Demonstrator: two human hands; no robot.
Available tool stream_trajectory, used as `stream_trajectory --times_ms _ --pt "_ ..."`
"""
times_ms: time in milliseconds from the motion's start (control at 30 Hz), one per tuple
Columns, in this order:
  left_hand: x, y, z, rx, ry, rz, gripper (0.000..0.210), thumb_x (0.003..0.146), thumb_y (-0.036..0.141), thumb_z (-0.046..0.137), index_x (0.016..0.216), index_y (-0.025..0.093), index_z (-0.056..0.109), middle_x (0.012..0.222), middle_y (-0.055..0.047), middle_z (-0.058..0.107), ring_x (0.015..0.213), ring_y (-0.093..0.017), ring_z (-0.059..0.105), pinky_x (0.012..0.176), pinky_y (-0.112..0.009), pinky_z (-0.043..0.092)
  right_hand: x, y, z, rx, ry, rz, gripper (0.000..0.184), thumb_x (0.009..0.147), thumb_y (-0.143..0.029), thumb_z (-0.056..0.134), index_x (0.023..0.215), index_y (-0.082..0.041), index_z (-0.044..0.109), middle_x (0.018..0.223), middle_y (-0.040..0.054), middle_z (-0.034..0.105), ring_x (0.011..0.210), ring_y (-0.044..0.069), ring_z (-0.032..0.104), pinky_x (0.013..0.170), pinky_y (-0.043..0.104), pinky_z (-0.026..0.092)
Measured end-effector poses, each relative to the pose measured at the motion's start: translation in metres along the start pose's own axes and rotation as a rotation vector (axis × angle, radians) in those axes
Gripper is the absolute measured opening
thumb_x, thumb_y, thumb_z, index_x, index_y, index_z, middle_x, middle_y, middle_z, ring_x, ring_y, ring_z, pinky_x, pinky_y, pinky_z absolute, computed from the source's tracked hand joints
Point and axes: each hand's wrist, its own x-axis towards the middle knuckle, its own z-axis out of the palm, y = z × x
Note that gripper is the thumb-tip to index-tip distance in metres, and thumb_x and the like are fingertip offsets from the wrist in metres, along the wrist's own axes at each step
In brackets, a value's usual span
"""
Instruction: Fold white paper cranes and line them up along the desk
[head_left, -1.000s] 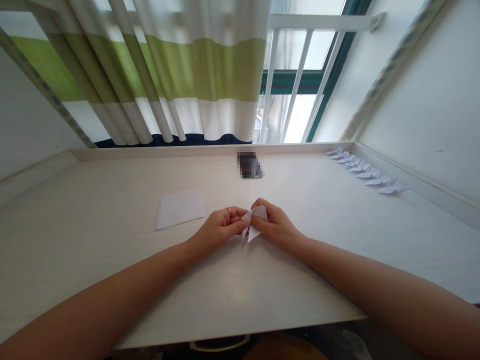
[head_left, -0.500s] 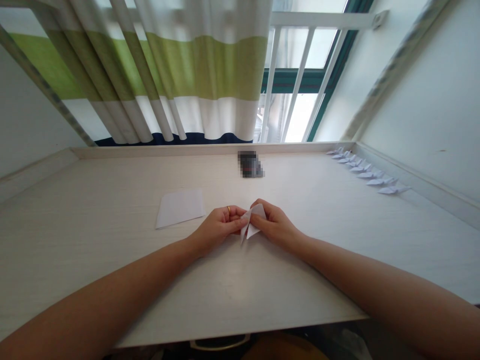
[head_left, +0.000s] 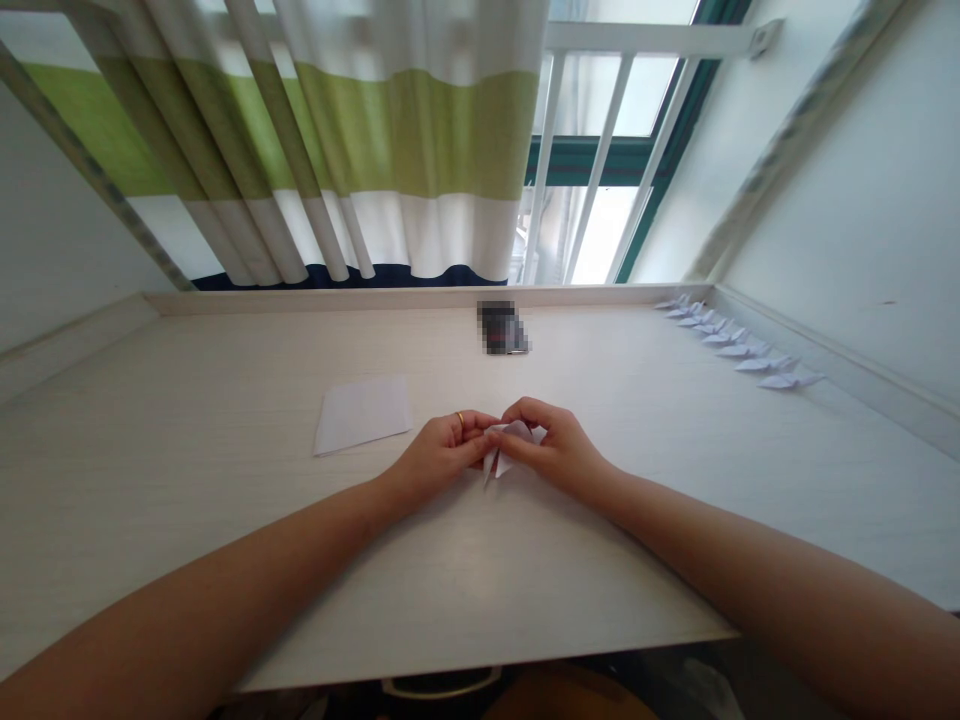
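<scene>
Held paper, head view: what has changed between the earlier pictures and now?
In the right grip, the thumb has shifted left across the held paper toward the left grip; the paper's upper flap, flatter and higher before, now bows lower. Nothing was newly grasped or released: both grips hold it. The flat white sheet, folded figures and pixelated dark object stayed put.
</scene>
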Motion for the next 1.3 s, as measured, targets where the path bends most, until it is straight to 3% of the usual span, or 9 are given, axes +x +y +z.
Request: stream_trajectory --times_ms 367,567,1000,1300 --pt "-0.0010 -0.0016 -0.0014 -0.008 0.019 0.007 0.033 0.064 0.036 0.066 0.082 0.011 0.057 0.064 -0.001 0.063 0.060 -0.010 0.057 0.061 -0.024 0.044 -0.0009 -0.0032 -0.0013 -0.015 0.036 -0.038 0.009 0.071 -0.022 0.054 0.066 -0.016 0.059 0.065 0.0007 0.057 0.062 0.011 0.050 0.056 0.023 0.037" --pt "-0.0020 -0.0002 -0.0008 -0.009 -0.026 -0.019 0.028 0.064 0.034 0.066 0.077 0.011 0.057 0.062 0.000 0.062 0.058 -0.009 0.056 0.060 -0.023 0.043 -0.0015 -0.0054 -0.0025 0.005 0.072 -0.056 0.009 0.070 -0.016 0.053 0.068 -0.016 0.062 0.068 0.0019 0.059 0.066 0.013 0.053 0.061 0.025 0.040" --pt "-0.0015 -0.0002 -0.0068 -0.112 -0.080 -0.076 0.023 0.062 0.027 0.069 0.075 0.010 0.059 0.065 -0.003 0.064 0.061 -0.012 0.058 0.066 -0.027 0.045 -0.0014 -0.0065 -0.0059 0.181 -0.034 0.045 0.013 0.072 -0.021 0.052 0.072 -0.015 0.064 0.070 0.0023 0.061 0.066 0.013 0.053 0.064 0.026 0.041" --pt "-0.0015 0.0016 -0.0028 -0.028 -0.019 -0.064 0.027 0.062 0.036 0.068 0.068 0.011 0.058 0.060 0.000 0.062 0.055 -0.009 0.056 0.059 -0.024 0.044 -0.0020 -0.0068 -0.0062 0.252 -0.072 0.045 0.012 0.071 -0.019 0.053 0.073 -0.014 0.063 0.070 0.0025 0.061 0.067 0.013 0.053 0.064 0.026 0.041"
